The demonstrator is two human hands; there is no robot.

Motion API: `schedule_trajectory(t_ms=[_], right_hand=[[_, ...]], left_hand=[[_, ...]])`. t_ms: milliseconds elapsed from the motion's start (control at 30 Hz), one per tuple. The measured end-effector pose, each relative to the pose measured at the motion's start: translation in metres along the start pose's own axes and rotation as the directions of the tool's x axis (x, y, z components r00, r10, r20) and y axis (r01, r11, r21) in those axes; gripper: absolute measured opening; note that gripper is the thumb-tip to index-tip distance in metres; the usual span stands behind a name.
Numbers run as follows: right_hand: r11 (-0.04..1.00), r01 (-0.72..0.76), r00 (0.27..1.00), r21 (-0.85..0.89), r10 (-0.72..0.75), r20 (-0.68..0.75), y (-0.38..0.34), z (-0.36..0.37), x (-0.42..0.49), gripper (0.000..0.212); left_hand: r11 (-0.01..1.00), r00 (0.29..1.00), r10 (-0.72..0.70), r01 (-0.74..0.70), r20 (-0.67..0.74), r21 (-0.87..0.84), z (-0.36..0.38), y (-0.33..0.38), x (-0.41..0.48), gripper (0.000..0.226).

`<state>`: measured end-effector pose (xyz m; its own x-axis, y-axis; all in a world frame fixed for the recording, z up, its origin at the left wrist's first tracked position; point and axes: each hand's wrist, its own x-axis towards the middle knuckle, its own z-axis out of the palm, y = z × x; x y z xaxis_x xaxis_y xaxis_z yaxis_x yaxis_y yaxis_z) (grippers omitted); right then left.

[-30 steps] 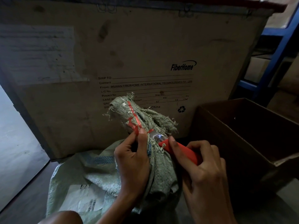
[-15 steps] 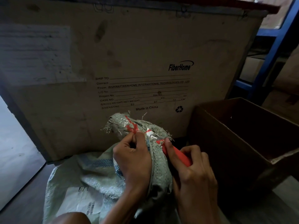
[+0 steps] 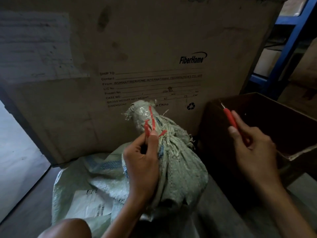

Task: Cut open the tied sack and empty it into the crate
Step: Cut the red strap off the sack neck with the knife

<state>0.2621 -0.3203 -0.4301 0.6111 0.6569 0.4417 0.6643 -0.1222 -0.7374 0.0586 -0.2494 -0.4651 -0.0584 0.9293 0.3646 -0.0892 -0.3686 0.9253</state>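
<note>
Woven plastic, pale green and coarse, made up the tied sack (image 3: 180,169), which stood on the grey floor (image 3: 25,212) between the person's arms. Its neck was bunched into tight pleats, and its frayed mouth flared above. Thin red plastic cord (image 3: 151,121) ran along that neck in glossy strands with loose ends sticking out. The left hand (image 3: 142,164) wrapped the neck from the left — its fingers (image 3: 153,136) curled round the gathered weave, thumb and forefinger pinching the red strands. The right hand (image 3: 253,148) was well apart from the sack, off to the right. Its fingers (image 3: 235,133) were curled round a slim red-handled cutter (image 3: 230,119), whose short pale blade pointed up and away.

Behind that hand sat the dark brown open-topped cardboard crate (image 3: 291,117), just beside the sack, its inside in shadow. A white paper label (image 3: 89,206) with a barcode lay on the sack's slack lower side. A big tan cardboard carton (image 3: 154,48) printed "FiberHome" rose behind the sack — stained and matte. A blue metal rack frame (image 3: 291,40) stood at the far right.
</note>
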Motion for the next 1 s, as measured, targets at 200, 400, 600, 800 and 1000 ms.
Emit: schedule_trajectory(t_ms=[200, 400, 600, 800, 1000], right_hand=[[0.745, -0.404, 0.907, 0.531, 0.249, 0.340, -0.029, 0.037, -0.026, 0.022], [0.636, -0.512, 0.845, 0.578, 0.252, 0.472, -0.031, 0.036, -0.031, 0.048], [0.675, -0.489, 0.858, 0.553, 0.260, 0.442, -0.024, 0.033, -0.032, 0.053], [0.722, -0.388, 0.905, 0.573, 0.180, 0.385, -0.021, 0.023, -0.029, 0.023], [0.803, -0.289, 0.915, 0.521, 0.072, 0.397, -0.027, 0.022, -0.036, 0.013]], left_hand=[[0.943, 0.943, -0.259, 0.293, 0.208, -0.157, -0.003, 0.004, -0.003, 0.038], [0.900, 0.854, -0.275, 0.390, 0.442, -0.195, 0.002, 0.011, -0.013, 0.059], [0.925, 0.780, -0.325, 0.379, 0.535, 0.009, 0.000, 0.000, -0.008, 0.091], [0.910, 0.898, -0.306, 0.374, 0.316, -0.181, -0.007, 0.005, 0.011, 0.058], [0.969, 0.932, -0.209, 0.238, 0.296, -0.066, -0.016, 0.014, 0.022, 0.063]])
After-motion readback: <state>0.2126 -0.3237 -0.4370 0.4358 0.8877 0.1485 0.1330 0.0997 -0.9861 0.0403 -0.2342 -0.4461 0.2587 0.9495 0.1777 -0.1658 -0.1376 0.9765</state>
